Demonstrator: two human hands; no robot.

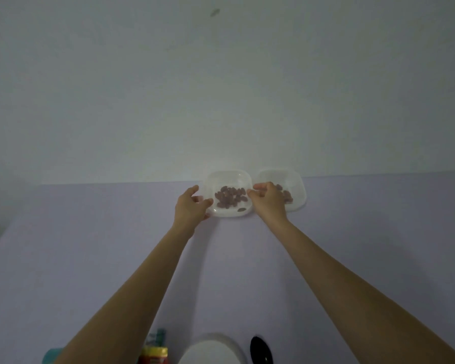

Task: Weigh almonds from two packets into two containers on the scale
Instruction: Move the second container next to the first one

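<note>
Two clear square plastic containers stand side by side at the far edge of the table, against the wall. The left container (230, 181) holds a pile of almonds (230, 197). My left hand (192, 207) grips its left rim. My right hand (269, 199) grips its right rim, with the fingers curled over the edge. The right container (293, 183) also holds almonds (286, 194), partly hidden behind my right hand. A white round scale (213, 350) sits at the bottom edge of the view, between my forearms.
A red and yellow packet (154, 354) and a teal object (51, 355) lie at the bottom left. A black spoon (260, 350) lies right of the scale. The pale lilac table (90, 245) spreads out on both sides.
</note>
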